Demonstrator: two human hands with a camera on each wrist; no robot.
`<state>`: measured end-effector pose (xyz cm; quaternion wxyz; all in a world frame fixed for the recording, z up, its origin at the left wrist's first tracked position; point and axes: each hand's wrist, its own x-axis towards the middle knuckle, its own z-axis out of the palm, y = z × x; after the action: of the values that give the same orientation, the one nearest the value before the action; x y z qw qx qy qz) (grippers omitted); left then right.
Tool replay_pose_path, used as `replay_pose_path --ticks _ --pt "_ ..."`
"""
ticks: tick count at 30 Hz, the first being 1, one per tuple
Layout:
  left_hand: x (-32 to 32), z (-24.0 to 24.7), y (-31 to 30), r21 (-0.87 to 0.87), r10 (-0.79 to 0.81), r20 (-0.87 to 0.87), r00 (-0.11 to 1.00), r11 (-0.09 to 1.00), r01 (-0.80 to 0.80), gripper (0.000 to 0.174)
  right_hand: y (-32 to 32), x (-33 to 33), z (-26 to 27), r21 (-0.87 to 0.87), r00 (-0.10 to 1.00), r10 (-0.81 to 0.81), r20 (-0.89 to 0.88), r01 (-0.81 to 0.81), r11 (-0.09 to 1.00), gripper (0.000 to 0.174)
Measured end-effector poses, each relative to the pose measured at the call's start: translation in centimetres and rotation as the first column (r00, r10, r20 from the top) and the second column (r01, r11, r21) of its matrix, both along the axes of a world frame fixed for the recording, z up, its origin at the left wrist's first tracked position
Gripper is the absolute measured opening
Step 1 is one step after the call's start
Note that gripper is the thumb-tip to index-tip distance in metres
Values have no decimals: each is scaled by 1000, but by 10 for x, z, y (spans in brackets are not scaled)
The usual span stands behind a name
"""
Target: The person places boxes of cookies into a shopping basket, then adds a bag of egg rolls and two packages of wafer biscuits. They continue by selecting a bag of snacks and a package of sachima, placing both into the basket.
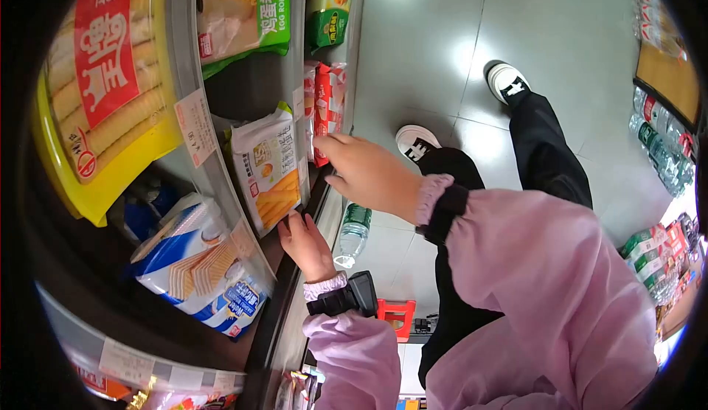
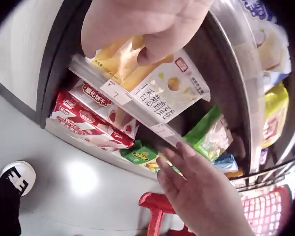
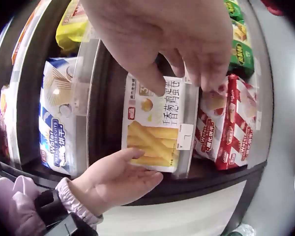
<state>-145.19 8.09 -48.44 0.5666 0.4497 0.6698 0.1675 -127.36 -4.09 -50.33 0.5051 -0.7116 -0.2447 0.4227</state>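
Note:
A white-and-yellow packet of egg rolls (image 1: pixel 269 163) stands on a shelf behind a clear price strip. My left hand (image 1: pixel 308 248) is at the packet's bottom end; in the right wrist view its thumb (image 3: pixel 132 153) overlaps the printed rolls, with the fingers just below. Over the packet's upper part is my right hand (image 1: pixel 372 174), its thumb near the printed lettering in the right wrist view. The left wrist view shows this right hand (image 2: pixel 201 189) with fairly straight fingers at the shelf's front lip. Both hands look relaxed around the packet.
Red-and-white wafer packets (image 3: pixel 231 123) sit on the neighbouring shelf, near a green packet (image 1: pixel 330 8). Blue-and-white wafer biscuits (image 1: pixel 203 262) and a large yellow bag (image 1: pixel 110 85) fill the other side. A plastic bottle (image 1: pixel 354 233) lies by the shelf base. A red stool (image 1: pixel 396 318) stands on the floor.

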Motion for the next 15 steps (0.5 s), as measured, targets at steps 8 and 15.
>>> replay_pose_path --ticks 8,15 --pt "14 -13 8 24 205 11 979 979 -205 39 79 22 -28 65 954 85 289 -108 992 45" --pt "18 10 -13 33 148 124 981 988 -154 30 72 11 1 145 920 -146 364 99 984 24"
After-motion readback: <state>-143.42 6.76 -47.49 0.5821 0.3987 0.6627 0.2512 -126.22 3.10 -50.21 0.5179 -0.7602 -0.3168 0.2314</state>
